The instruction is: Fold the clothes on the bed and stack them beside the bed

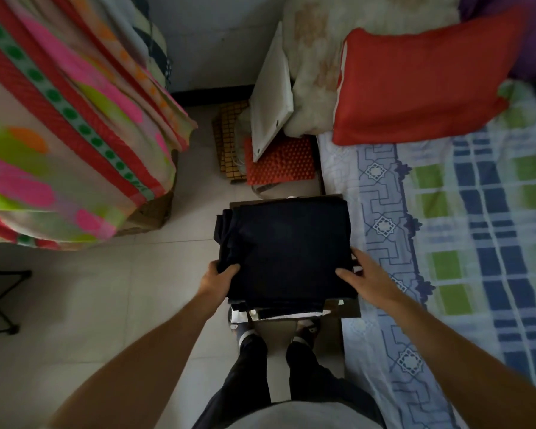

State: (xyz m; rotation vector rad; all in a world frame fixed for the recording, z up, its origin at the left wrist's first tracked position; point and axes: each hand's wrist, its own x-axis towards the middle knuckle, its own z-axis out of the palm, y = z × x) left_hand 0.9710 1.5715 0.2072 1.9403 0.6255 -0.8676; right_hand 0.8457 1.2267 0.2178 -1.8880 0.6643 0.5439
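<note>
A folded dark navy garment (287, 246) lies on top of a stack of folded clothes (279, 311) on a low dark stand (348, 306) beside the bed (446, 230). My left hand (218, 278) grips the garment's near left corner, thumb on top and fingers underneath. At the near right corner my right hand (365, 278) holds the garment too, with its thumb flat on top and the fingers along the side edge. Lighter folded layers show under the dark one at the stack's front edge.
A red pillow (421, 78) and a cream blanket (316, 57) sit at the head of the bed. Bright striped cloth (65, 134) covers furniture on the left. A white board (271, 94), an orange studded mat (280, 164) and a woven mat (229, 144) lie on the tiled floor beyond the stand.
</note>
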